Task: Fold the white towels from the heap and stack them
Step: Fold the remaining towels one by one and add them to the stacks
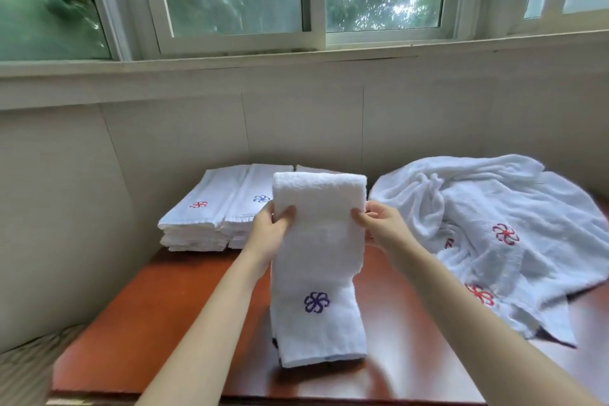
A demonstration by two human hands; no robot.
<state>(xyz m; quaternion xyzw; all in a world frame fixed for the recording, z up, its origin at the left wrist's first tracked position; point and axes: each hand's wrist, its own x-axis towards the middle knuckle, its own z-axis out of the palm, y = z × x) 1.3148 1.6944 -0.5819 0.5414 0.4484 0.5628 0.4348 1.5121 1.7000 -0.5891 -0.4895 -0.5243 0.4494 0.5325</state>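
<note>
Head view: both hands (271, 227) (382, 224) pinch a doubled white towel (318, 260), purple flower embroidered.

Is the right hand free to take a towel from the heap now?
Likely not yet: the right hand pinches the held towel. The heap lies close beside it, with nothing between.

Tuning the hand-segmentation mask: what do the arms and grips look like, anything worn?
Left arm and right arm are bare to the frame edge, no sleeves. Left grip and right grip: no gloves, rings, watch or bands in view.
</note>
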